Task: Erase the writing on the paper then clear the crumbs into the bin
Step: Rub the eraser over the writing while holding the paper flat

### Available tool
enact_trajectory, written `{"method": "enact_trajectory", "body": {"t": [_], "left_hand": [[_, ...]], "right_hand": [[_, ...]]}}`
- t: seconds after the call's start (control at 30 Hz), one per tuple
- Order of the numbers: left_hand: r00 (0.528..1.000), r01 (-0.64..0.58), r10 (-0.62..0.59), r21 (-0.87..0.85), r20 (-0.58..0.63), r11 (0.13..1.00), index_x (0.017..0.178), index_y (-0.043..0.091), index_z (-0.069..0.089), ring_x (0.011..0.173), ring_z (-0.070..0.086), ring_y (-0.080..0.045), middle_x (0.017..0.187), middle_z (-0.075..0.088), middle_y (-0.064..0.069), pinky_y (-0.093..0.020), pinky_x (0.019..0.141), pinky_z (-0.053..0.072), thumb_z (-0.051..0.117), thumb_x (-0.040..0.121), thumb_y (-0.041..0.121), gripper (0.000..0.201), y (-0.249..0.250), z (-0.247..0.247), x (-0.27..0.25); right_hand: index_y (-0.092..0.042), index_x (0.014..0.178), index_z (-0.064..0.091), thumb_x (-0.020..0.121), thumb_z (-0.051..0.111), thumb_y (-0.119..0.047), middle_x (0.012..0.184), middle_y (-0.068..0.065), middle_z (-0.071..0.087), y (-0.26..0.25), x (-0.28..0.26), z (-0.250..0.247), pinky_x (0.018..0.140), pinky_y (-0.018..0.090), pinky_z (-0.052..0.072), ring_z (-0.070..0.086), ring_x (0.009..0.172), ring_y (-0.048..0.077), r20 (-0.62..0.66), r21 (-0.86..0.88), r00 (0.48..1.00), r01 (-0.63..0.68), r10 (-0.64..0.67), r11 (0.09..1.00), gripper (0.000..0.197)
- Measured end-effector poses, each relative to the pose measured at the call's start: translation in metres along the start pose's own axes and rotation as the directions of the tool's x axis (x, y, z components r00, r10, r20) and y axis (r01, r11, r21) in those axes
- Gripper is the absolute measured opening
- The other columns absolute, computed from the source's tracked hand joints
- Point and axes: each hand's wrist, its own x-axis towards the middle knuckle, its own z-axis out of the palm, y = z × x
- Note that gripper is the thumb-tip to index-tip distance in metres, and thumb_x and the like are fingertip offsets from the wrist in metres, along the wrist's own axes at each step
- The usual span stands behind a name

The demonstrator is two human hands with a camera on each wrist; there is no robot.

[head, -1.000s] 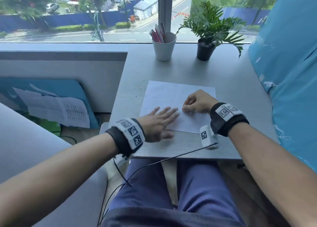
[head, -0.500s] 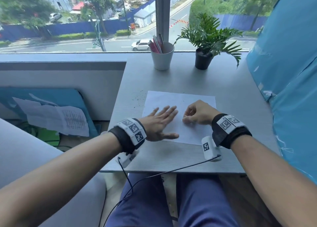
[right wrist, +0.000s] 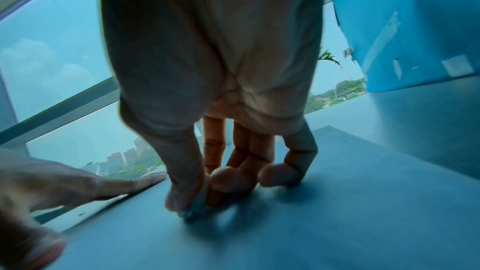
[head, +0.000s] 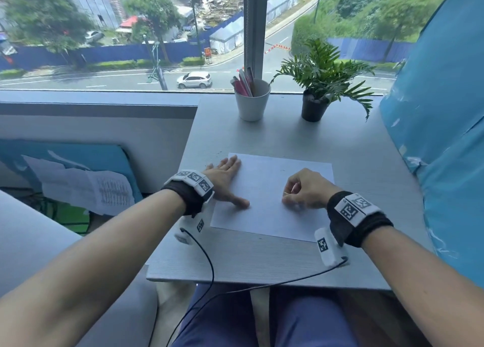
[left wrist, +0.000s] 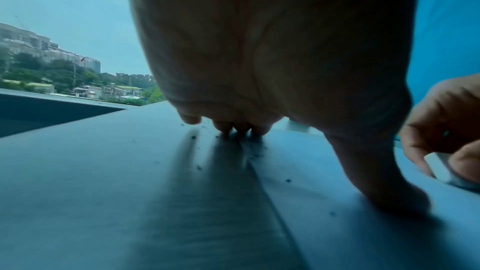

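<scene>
A white sheet of paper (head: 272, 197) lies flat on the grey desk (head: 340, 142). My left hand (head: 225, 181) lies flat with straight fingers across the paper's left edge, thumb out on the sheet. My right hand (head: 301, 192) is curled over the sheet's right part and pinches a small white eraser (left wrist: 440, 166) between thumb and fingers, its tip (right wrist: 193, 211) touching the paper. Dark eraser crumbs (left wrist: 200, 167) are scattered on the desk and paper by my left fingers. No writing shows on the sheet from the head view.
A white cup of pens (head: 251, 99) and a potted plant (head: 318, 95) stand at the desk's far edge by the window. A blue covered surface (head: 445, 137) rises along the right. Printed papers (head: 86, 187) lean on the floor at left. No bin is in view.
My left hand slid left from the sheet's middle to its left edge. My right hand with the eraser shifted slightly right and nearer on the paper. The camera tilted up.
</scene>
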Motion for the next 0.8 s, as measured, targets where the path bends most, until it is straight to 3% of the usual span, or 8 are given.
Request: {"method": "enact_trajectory", "body": {"t": [0.17,0.3,0.43,0.63,0.77,0.8], "left_hand": [[0.999,-0.045,0.045,0.028,-0.001,0.999,0.155,0.023,-0.019,0.147,-0.025,-0.012,0.162,-0.025,0.008,-0.049,0.117,-0.019,0.072,0.052,0.084,0.15,-0.014,-0.001,-0.004],[0.998,-0.056,0.056,0.051,-0.006,0.997,0.154,0.022,-0.023,0.145,-0.031,-0.013,0.16,-0.028,0.007,-0.05,0.115,-0.024,0.071,0.042,0.089,0.16,-0.016,0.001,0.0],[0.998,-0.064,0.064,0.028,-0.018,0.998,0.153,0.024,-0.026,0.144,-0.033,-0.013,0.16,-0.03,0.007,-0.052,0.115,-0.023,0.069,0.038,0.091,0.164,-0.019,0.007,0.0],[0.997,-0.076,0.077,0.032,-0.016,0.997,0.152,0.025,-0.026,0.143,-0.035,-0.013,0.159,-0.032,0.009,-0.056,0.115,-0.02,0.067,0.037,0.093,0.163,-0.022,0.008,0.002],[0.997,-0.081,0.081,0.026,-0.007,0.996,0.152,0.024,-0.028,0.143,-0.035,-0.012,0.158,-0.034,0.01,-0.056,0.116,-0.018,0.067,0.037,0.093,0.165,-0.023,0.008,0.003],[0.997,-0.081,0.081,0.02,-0.001,0.996,0.151,0.024,-0.028,0.143,-0.035,-0.012,0.158,-0.034,0.01,-0.056,0.116,-0.018,0.067,0.037,0.093,0.164,-0.023,0.007,0.002]], "right_hand": [[-0.013,0.082,0.076,0.074,0.08,-0.018,0.08,0.0,0.072,-0.026,0.017,-0.009,0.053,0.018,0.043,0.06,0.066,0.007,0.043,-0.196,0.999,0.019,-0.011,0.98,0.01],[-0.016,0.08,0.077,0.075,0.082,-0.02,0.08,0.001,0.07,-0.062,0.054,-0.012,0.057,0.018,0.047,0.061,0.069,0.008,-0.128,-0.091,0.986,0.1,-0.111,0.991,0.008],[-0.014,0.087,0.078,0.076,0.08,-0.018,0.091,0.006,0.073,-0.085,0.084,-0.002,0.075,0.028,0.057,0.062,0.072,0.014,-0.128,-0.041,0.982,0.134,-0.138,0.99,0.012],[-0.011,0.092,0.079,0.081,0.072,-0.019,0.094,0.007,0.074,-0.091,0.095,0.01,0.076,0.02,0.049,0.067,0.09,0.018,-0.226,-0.099,0.96,0.144,-0.164,0.985,0.015],[-0.013,0.092,0.078,0.079,0.075,-0.019,0.083,0.003,0.071,-0.094,0.09,0.008,0.062,0.017,0.045,0.061,0.064,0.007,-0.021,-0.161,0.973,0.223,-0.229,0.962,0.015],[-0.013,0.092,0.079,0.079,0.076,-0.02,0.081,0.001,0.07,-0.095,0.093,0.005,0.063,0.017,0.046,0.06,0.063,0.006,-0.028,-0.163,0.974,0.219,-0.227,0.962,0.015]]}}
